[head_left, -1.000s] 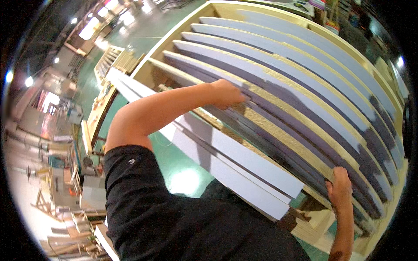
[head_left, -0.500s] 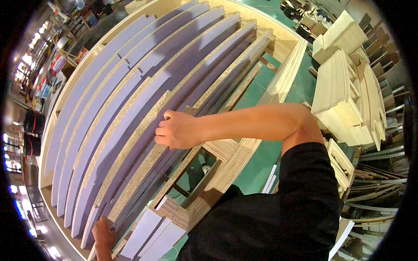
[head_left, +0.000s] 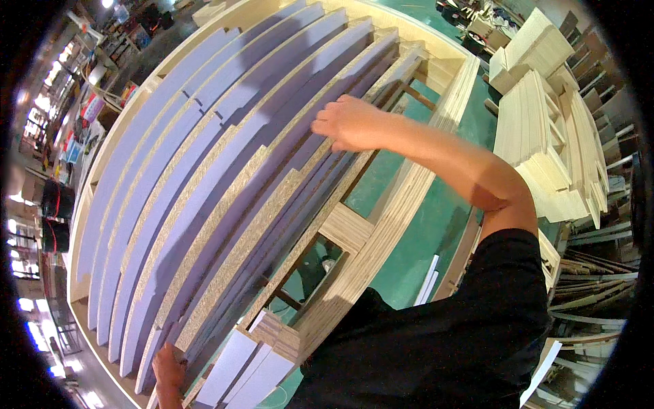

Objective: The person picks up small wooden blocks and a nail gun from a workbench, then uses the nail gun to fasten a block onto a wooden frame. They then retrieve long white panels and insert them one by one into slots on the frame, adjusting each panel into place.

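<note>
Curved chipboard boards with pale lilac faces stand on edge, side by side, in a large wooden frame [head_left: 402, 211]. My right hand [head_left: 349, 124] is closed over the upper part of the nearest curved board [head_left: 255, 238], fingers bent down at its top edge. Down at the lower left, my left hand [head_left: 170, 367] has its fingers wrapped round the near end of the same board. The fingertips of both hands are partly hidden. Next to that board in the row is another curved board [head_left: 201, 262].
Short lilac-faced pieces [head_left: 231, 365] lean at the frame's near corner. To the right, light wood parts [head_left: 524, 126] are stacked, with strips [head_left: 589, 290] piled below. Green floor [head_left: 392, 180] shows through the frame. Benches and clutter line the left.
My right hand has slid up and to the right along the nearest board, its arm moving with it. My left hand stays at the board's near end, and the view has shifted slightly.
</note>
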The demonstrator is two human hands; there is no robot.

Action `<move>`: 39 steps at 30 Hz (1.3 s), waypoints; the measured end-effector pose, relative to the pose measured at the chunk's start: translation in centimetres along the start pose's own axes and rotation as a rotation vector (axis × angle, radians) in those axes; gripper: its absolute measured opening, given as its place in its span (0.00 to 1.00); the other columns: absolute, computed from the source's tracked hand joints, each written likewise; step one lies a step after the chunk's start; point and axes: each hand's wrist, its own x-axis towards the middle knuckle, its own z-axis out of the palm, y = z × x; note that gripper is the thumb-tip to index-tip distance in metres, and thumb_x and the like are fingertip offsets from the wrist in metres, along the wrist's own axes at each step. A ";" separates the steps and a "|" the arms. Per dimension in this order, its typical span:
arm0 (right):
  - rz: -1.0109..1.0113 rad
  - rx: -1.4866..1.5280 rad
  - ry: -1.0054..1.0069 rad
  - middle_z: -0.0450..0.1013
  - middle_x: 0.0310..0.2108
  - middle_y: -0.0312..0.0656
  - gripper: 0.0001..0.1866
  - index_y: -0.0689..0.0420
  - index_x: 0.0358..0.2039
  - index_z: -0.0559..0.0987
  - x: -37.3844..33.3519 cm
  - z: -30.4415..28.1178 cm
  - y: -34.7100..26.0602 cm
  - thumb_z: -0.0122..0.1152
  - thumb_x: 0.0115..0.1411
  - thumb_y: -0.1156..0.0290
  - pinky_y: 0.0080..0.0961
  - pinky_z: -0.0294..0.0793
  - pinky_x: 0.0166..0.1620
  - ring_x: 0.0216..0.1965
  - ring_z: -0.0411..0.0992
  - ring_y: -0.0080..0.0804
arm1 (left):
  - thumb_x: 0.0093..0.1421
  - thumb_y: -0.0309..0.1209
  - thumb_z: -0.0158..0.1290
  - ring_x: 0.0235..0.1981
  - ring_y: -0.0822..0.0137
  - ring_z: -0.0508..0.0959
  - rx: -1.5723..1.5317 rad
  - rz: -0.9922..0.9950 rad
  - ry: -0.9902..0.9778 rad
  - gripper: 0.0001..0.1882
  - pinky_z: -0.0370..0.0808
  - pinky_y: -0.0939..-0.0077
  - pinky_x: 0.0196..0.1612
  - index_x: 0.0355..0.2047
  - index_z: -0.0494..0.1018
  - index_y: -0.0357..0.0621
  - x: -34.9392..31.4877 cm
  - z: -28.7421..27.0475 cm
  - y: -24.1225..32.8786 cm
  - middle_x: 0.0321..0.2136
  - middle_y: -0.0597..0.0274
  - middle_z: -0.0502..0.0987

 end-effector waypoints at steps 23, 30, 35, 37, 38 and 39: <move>0.228 -0.016 0.028 0.73 0.40 0.41 0.12 0.53 0.40 0.77 -4.5 1.9 9.1 0.70 0.57 0.69 0.48 0.77 0.46 0.48 0.75 0.48 | 0.42 0.48 0.76 0.46 0.40 0.80 -0.117 0.160 -0.010 0.43 0.76 0.48 0.47 0.54 0.69 0.42 -0.7 -0.1 -0.7 0.42 0.47 0.80; 0.252 0.012 0.009 0.76 0.55 0.51 0.22 0.60 0.52 0.80 -5.8 4.0 11.4 0.70 0.57 0.73 0.48 0.72 0.62 0.59 0.72 0.55 | 0.55 0.35 0.66 0.44 0.39 0.79 -0.086 0.267 0.161 0.24 0.75 0.46 0.45 0.48 0.71 0.44 0.1 -0.9 4.5 0.41 0.45 0.80; 0.258 -0.025 -0.038 0.72 0.61 0.53 0.34 0.55 0.63 0.72 -6.2 2.8 10.1 0.67 0.54 0.83 0.48 0.67 0.65 0.62 0.68 0.57 | 0.56 0.37 0.66 0.44 0.39 0.79 -0.116 0.238 0.046 0.23 0.75 0.45 0.45 0.47 0.70 0.43 0.4 -1.8 4.9 0.39 0.44 0.79; 0.318 -0.092 -0.264 0.65 0.68 0.52 0.43 0.50 0.71 0.64 -3.3 -0.8 5.1 0.65 0.54 0.85 0.47 0.60 0.71 0.68 0.63 0.56 | 0.57 0.37 0.65 0.44 0.40 0.79 -0.096 0.198 0.040 0.22 0.76 0.45 0.45 0.47 0.70 0.42 0.0 -1.7 5.2 0.41 0.46 0.80; 0.238 -0.044 -0.196 0.63 0.70 0.51 0.46 0.49 0.73 0.62 -2.9 -1.3 3.6 0.65 0.54 0.85 0.46 0.57 0.73 0.70 0.61 0.55 | 0.57 0.37 0.65 0.46 0.41 0.79 -0.094 0.216 0.064 0.23 0.77 0.45 0.47 0.48 0.70 0.42 -0.2 -1.8 5.4 0.42 0.46 0.80; 0.171 -0.001 -0.134 0.61 0.72 0.50 0.49 0.47 0.75 0.59 -2.8 -1.9 2.0 0.64 0.53 0.86 0.45 0.55 0.75 0.72 0.59 0.53 | 0.57 0.36 0.64 0.48 0.42 0.79 -0.100 0.200 0.007 0.23 0.77 0.47 0.49 0.50 0.70 0.43 0.7 -2.4 5.7 0.43 0.45 0.79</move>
